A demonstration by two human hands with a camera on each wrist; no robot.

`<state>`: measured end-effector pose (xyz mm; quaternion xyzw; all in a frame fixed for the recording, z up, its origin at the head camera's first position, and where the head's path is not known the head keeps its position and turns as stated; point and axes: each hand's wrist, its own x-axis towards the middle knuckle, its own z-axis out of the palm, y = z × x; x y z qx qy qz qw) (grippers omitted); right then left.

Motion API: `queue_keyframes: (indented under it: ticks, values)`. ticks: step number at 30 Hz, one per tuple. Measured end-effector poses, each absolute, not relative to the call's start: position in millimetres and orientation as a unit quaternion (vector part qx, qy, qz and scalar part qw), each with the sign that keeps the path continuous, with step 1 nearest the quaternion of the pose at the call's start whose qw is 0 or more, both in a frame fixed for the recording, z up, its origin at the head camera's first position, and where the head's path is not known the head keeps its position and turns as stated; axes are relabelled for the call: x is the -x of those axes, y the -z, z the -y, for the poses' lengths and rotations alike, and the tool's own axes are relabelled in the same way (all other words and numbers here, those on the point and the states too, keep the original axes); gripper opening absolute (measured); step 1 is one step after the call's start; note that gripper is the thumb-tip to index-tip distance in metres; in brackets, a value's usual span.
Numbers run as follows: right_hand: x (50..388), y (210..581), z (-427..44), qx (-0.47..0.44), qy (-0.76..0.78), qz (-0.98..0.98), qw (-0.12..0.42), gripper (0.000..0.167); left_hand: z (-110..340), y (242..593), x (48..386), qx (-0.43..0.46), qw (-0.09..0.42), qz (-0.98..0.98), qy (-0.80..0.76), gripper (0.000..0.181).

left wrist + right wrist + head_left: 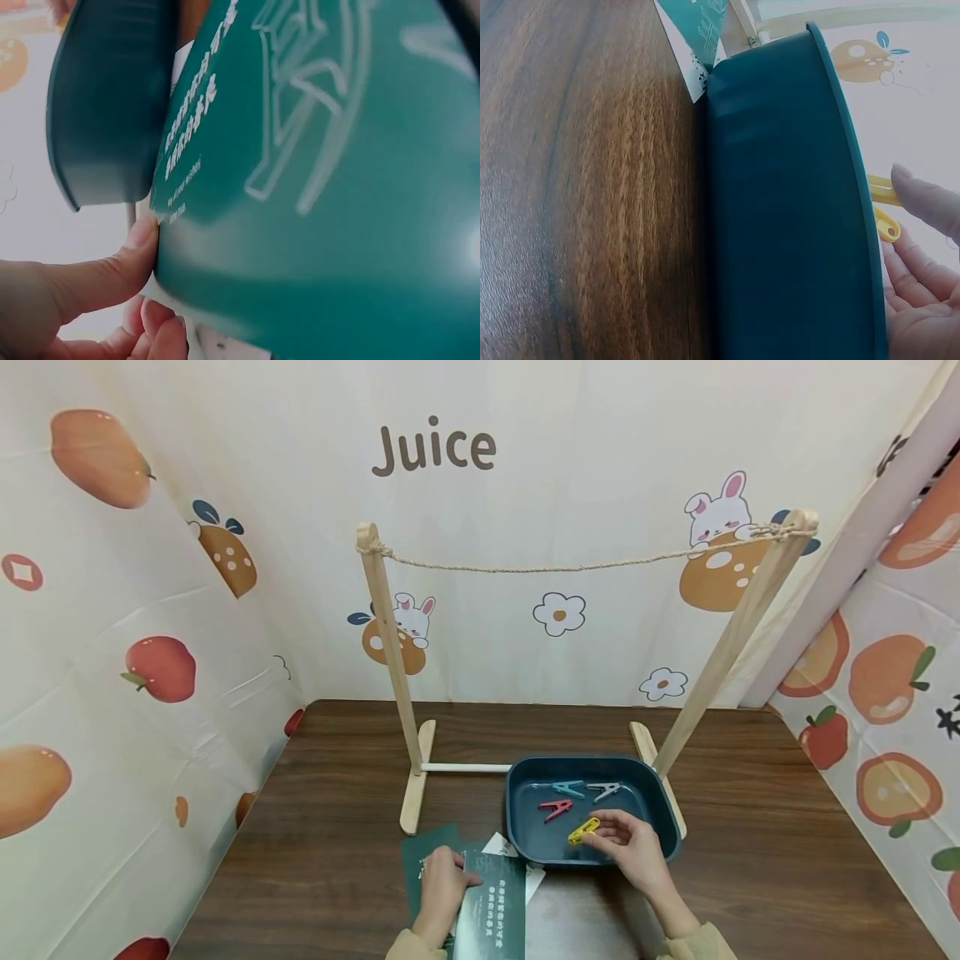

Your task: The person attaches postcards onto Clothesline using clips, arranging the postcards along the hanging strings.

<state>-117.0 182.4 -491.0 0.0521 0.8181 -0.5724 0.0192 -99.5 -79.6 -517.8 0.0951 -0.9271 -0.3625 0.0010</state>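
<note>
Between thumb and fingers, my left hand (442, 889) pinches the edge of a green printed card (495, 906); the left wrist view shows the card (315, 225) bending upward from the thumb. Over the near part of a dark blue plastic basin (517, 831), my right hand (636, 853) pinches a yellow clothespin (582, 832). Inside the basin lie a teal clothespin (568, 788), a white clothespin (603, 790) and a red clothespin (557, 808). Another dark green card (420, 860) lies beside the left hand, partly covered. White card corners (500, 845) stick out near the basin.
Behind the basin stands a wooden frame with a left post (392, 652) and a right post (735, 635). A thin rope (525, 568) is tied between the post tops. A white bar (465, 768) joins the feet low down. Printed cloth surrounds the brown table (330, 827).
</note>
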Motion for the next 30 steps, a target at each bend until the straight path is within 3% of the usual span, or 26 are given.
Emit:
queue_keyframes:
  ticks: [5,30]
  values:
    - [118.3,489.6,-183.0,-0.043,0.564,-0.824,0.019,0.034,83.9,509.6,99.2,-0.126,-0.022,0.909,0.397,0.025]
    - [132.1,436.4,-179.9,0.118,0.515,-0.849,0.010,0.031,109.7,479.9,94.0,-0.082,0.018,0.864,0.497,0.018]
